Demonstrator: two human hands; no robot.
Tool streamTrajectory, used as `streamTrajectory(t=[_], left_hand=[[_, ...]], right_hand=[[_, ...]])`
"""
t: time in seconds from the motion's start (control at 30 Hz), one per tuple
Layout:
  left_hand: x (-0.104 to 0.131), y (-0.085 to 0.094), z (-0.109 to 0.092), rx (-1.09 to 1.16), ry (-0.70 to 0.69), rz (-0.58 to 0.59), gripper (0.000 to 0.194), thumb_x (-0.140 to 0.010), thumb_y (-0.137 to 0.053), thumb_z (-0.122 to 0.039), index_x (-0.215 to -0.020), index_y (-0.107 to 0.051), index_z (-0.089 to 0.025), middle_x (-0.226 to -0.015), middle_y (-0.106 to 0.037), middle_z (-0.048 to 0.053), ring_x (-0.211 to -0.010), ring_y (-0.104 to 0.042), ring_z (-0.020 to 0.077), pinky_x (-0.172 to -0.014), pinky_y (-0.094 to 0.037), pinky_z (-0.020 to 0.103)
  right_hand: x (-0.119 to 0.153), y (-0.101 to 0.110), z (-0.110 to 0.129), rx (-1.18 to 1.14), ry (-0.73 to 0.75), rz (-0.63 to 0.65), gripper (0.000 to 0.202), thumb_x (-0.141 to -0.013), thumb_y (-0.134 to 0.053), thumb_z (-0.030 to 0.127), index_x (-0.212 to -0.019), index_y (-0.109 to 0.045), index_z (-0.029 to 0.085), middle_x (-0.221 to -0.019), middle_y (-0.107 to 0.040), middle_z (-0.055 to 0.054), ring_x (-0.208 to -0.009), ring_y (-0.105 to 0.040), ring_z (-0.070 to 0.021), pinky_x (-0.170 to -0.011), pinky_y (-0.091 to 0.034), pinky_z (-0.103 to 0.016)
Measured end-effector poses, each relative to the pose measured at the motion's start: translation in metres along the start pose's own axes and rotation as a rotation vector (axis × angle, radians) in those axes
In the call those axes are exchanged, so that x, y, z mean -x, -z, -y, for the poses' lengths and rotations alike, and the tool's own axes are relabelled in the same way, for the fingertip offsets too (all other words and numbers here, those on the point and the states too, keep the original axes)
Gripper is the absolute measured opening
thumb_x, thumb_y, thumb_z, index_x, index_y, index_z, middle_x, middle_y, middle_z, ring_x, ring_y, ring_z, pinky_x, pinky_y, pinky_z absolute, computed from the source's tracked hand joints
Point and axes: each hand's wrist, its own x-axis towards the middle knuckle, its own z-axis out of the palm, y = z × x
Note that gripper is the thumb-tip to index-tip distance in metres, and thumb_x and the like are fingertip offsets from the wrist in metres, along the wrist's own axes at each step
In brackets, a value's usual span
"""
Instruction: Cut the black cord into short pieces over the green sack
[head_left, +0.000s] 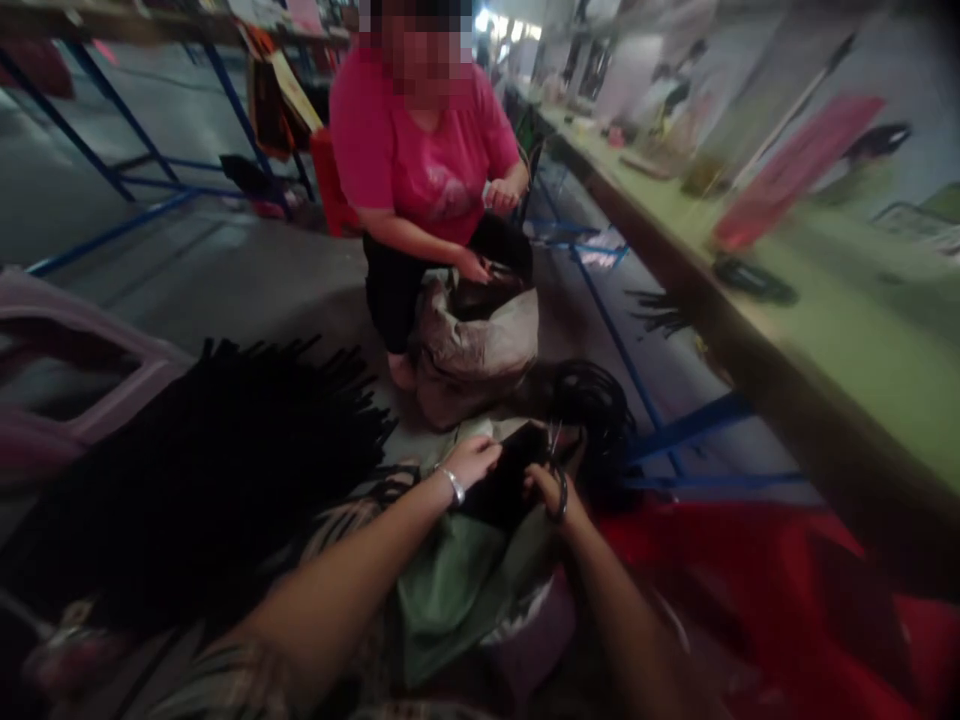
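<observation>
My left hand (475, 460), with a silver bracelet on the wrist, is closed in a pinch at the mouth of an open green-grey sack (450, 580). What it pinches is lost against the dark contents. Across the opening, my right hand (546, 486) has its fingers curled around what look like scissors (561, 495); a black handle loop lies over the hand and thin shiny blades point up. Black material (510, 480) fills the sack between both hands. To my left lies a large pile of black strips (195, 470) across my lap or a support.
Facing me, a person in a pink shirt (442, 160) sits reaching into a light sack (480, 345). A coil of black cord (592, 400) lies right of my sack. A long workbench (847, 300) with blue legs runs along the right. Red material (735, 560) lies below it.
</observation>
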Motion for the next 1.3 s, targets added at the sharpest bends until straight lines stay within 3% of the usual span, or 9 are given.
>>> streamTrajectory(t=[0.13,0.4,0.7,0.9,1.1,1.3], left_hand=[[-0.002,0.004,-0.004,0.072,0.029,-0.015,0.035,-0.072,-0.059,-0.047,-0.077,-0.056,-0.012,-0.052,-0.046,-0.005,-0.039,-0.032,0.0021,-0.041,-0.02,0.017],[0.002,-0.001,0.002,-0.024,-0.017,-0.061,0.023,-0.075,-0.055,-0.035,-0.076,-0.06,-0.012,-0.054,-0.05,-0.003,-0.044,-0.038,0.005,-0.046,-0.027,0.019],[0.008,-0.009,-0.002,-0.15,-0.028,-0.033,0.024,-0.075,-0.056,-0.029,-0.085,-0.067,-0.011,-0.057,-0.057,0.0,-0.051,-0.047,0.0091,-0.053,-0.035,0.022],[0.007,-0.009,0.006,-0.271,-0.055,-0.024,0.027,-0.075,-0.054,-0.031,-0.088,-0.069,-0.013,-0.062,-0.061,0.0,-0.058,-0.053,0.0114,-0.056,-0.039,0.021],[0.005,-0.014,0.018,-0.445,-0.029,-0.041,0.026,-0.075,-0.051,-0.03,-0.088,-0.07,-0.017,-0.073,-0.065,0.001,-0.067,-0.056,0.0123,-0.061,-0.04,0.021],[0.008,-0.015,0.019,-0.543,0.029,-0.023,0.027,-0.076,-0.051,-0.032,-0.087,-0.07,-0.017,-0.072,-0.063,0.001,-0.066,-0.053,0.0119,-0.059,-0.037,0.021]], right_hand=[[0.013,-0.003,-0.002,0.074,0.001,0.168,0.045,-0.078,-0.054,0.054,-0.083,-0.062,0.01,-0.072,-0.065,-0.008,-0.058,-0.059,-0.0129,-0.052,-0.039,-0.022],[0.033,-0.018,-0.004,0.153,-0.019,0.329,0.054,-0.079,-0.05,0.061,-0.087,-0.063,0.01,-0.073,-0.065,-0.007,-0.061,-0.059,-0.0139,-0.055,-0.04,-0.024],[0.025,-0.017,-0.015,0.334,0.121,0.325,0.039,-0.083,-0.048,0.051,-0.078,-0.061,0.015,-0.07,-0.064,-0.005,-0.06,-0.058,-0.0147,-0.058,-0.04,-0.025],[0.032,-0.018,-0.007,0.517,0.158,0.291,0.028,-0.083,-0.05,0.039,-0.078,-0.062,0.015,-0.067,-0.063,-0.004,-0.063,-0.056,-0.0149,-0.06,-0.04,-0.024],[0.042,-0.022,-0.003,0.6,0.036,0.341,0.025,-0.083,-0.042,0.027,-0.069,-0.058,0.013,-0.06,-0.061,-0.005,-0.058,-0.056,-0.0129,-0.055,-0.038,-0.021],[0.051,-0.032,-0.009,0.441,-0.121,0.329,0.029,-0.08,-0.037,0.028,-0.061,-0.054,0.014,-0.048,-0.054,-0.002,-0.046,-0.054,-0.0126,-0.046,-0.036,-0.021]])
